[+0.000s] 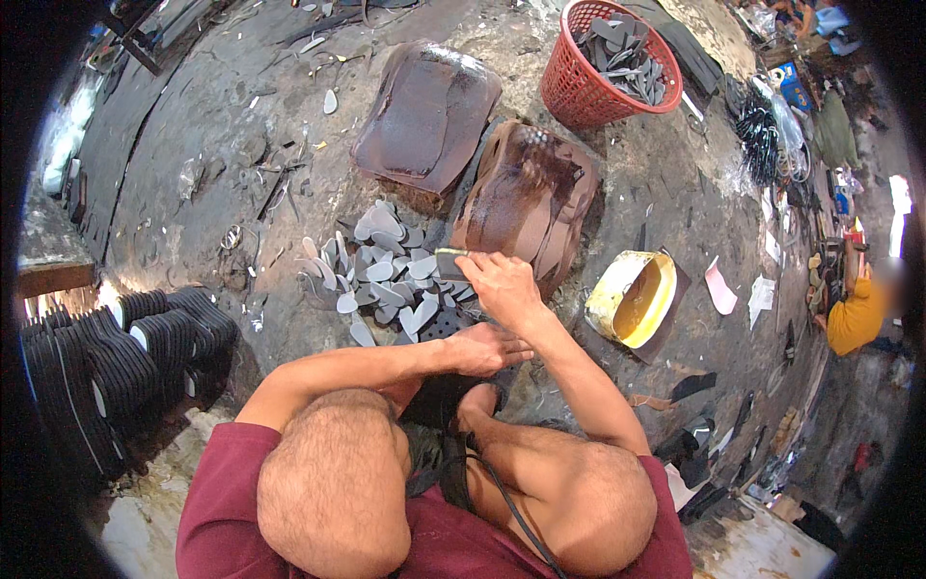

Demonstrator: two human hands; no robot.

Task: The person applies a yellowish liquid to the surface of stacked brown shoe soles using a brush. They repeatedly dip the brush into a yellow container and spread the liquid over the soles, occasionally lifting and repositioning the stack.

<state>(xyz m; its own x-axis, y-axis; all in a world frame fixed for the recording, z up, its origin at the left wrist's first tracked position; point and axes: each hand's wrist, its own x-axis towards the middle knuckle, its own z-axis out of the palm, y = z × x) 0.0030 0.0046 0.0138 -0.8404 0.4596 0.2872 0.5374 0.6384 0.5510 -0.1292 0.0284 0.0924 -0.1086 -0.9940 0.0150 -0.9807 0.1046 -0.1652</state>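
Observation:
My right hand point(503, 287) pinches a small dark flat spreader point(450, 264) with a yellowish top edge. It is at the near left edge of a brown, glossy-smeared slab point(526, 193). Below the right wrist, my left hand point(482, 349) points its fingers to the right, with nothing visible in them; its palm side is hidden. Just left of both hands lies a loose heap of grey teardrop-shaped flat pieces point(386, 270). A yellow cut-open container point(629, 299) with yellowish residue inside stands to the right.
Another dark brown coated slab point(424, 116) lies farther off. A red plastic basket point(569, 92) holds many grey pieces at the far right. Rows of black soles point(135, 357) stand at left. Scraps litter the floor, including a pink piece point(720, 287). A person in yellow point(854, 314) is at far right.

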